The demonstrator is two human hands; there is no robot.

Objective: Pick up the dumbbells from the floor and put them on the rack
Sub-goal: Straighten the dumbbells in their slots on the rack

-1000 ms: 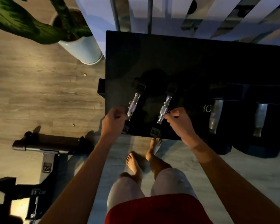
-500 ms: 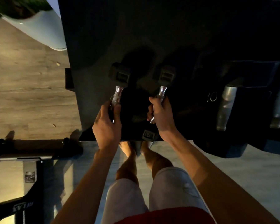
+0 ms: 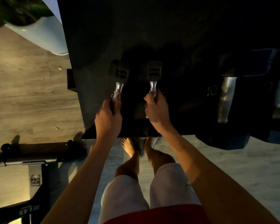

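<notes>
Stance: we are standing barefoot on the pale grey floor [image 3: 233,167], toes just under the near edge of the broad black flat-topped rack [image 3: 95,46].
Left hand: our left hand [image 3: 107,118] is wrapping closed around the near part of the chrome handle of the small black hex-headed dumbbell on the left [image 3: 118,81]; we are keeping it at about 11 o'clock from our feet.
Right hand: our right hand [image 3: 157,110] is curling shut on the handle of the matching small black dumbbell on the right [image 3: 153,78], at about 12 o'clock.
Task things: both small dumbbells are lying over the rack top, far heads pointing to 12 o'clock; whether they are resting fully or hanging just above, we cannot tell in this dim light.
Step in hand: we are judging this as the setting-down on the rack.
Doing it well: we are aiming to lower both together, keeping the handles parallel, letting the far heads meet the surface first, and opening the fingers only once the weight is sitting flat and not rolling toward the near edge above our toes.
Neighbours: at 2 o'clock, two larger black dumbbells with chrome handles [image 3: 225,97] are sitting well apart from ours, so we are staying left of them.
Far left: at 10 o'clock a white round plant pot [image 3: 42,34] is standing beside the rack.
</notes>
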